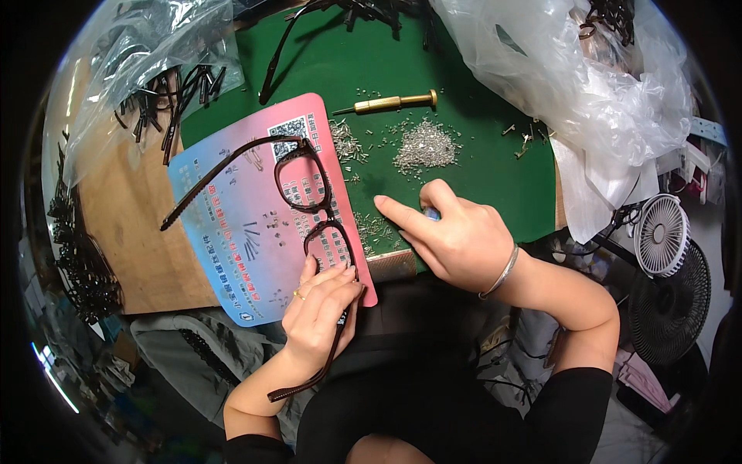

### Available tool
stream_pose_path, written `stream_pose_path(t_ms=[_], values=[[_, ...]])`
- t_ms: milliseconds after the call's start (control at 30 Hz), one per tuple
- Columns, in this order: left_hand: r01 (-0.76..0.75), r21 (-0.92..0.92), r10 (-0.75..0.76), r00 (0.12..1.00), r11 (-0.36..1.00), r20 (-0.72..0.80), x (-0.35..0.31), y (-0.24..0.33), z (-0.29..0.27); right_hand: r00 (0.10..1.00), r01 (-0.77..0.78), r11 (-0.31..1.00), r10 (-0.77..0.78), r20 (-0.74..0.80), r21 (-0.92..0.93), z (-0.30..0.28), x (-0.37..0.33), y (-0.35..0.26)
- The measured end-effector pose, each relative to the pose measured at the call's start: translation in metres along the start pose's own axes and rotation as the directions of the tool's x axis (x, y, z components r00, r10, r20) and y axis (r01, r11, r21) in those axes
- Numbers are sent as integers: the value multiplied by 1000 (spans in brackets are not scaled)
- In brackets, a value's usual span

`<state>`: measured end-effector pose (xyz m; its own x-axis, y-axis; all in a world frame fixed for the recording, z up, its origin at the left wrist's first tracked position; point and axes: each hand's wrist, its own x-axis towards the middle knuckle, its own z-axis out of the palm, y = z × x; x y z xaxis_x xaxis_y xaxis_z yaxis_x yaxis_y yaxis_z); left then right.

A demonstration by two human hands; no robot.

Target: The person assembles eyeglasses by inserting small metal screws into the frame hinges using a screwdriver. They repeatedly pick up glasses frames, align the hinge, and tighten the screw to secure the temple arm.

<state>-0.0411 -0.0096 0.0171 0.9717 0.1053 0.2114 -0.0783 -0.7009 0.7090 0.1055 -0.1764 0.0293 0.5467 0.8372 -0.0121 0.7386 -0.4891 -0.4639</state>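
Note:
My left hand (318, 313) is closed on a pair of dark eyeglass frames (330, 203), gripping it near the hinge of the closer rim. One temple arm stretches to the far left; the other hangs down past my wrist. The frames lie over a pink and blue printed mat (232, 205). Over the green work surface, my right hand (456, 236) has its index finger stretched out toward loose small screws (375, 232). Its other fingers are curled round a small bluish thing (431, 213), mostly hidden.
A brass screwdriver (394, 102) lies beyond a pile of tiny silver screws (427, 145). Plastic bags (533, 54) cover the far right, and another bag (166, 39) with dark temple arms is at far left. Fans (662, 234) stand at right. More dark frames (81, 247) line the left edge.

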Motion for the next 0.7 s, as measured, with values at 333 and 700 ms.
stream_pose_path(t_ms=[333, 700], values=[[-16, 59, 12, 998, 998, 55, 5, 3, -3, 999, 2, 1000, -1, -36, 23, 2, -1, 1], [-164, 38, 164, 986, 986, 5, 6, -18, 2, 977, 95, 925, -158, 143, 368, -9, -12, 2]])
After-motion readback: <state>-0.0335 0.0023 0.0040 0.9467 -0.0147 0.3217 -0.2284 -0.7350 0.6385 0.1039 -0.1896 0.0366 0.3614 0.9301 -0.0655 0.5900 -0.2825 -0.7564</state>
